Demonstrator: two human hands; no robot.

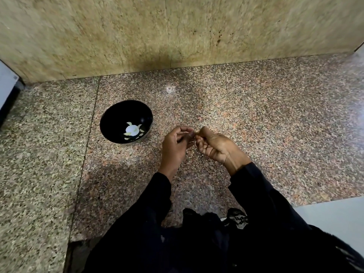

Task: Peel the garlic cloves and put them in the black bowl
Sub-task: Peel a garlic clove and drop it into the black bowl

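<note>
Head view, the only one: both hands meet at mid-frame, just right of centre, over the speckled granite floor [256,119]. Left hand [175,146] has its fingers curled in, thumb and forefinger tips pressed toward the right hand [214,146], whose fingers are curled too, tips nipped together at the meeting point. Something small is pinched btwn them, probably a garlic clove [195,134], but it's nearly hidden by the fingertips, so can't say how much skin is left on it.

Black bowl [110,119] sits left of centre, near the left hand but apart from it. Inside, at the bottom, pale peeled cloves [132,131] w/ a few loose bits around them.

Step in hand, I'd judge: peeling, mid-clove. Next move calls for stripping the last skin, then carrying the clove left and dropping it in the bowl, w/o the husk going along.

Stone wall [177,32] fills the upper frame.
</note>
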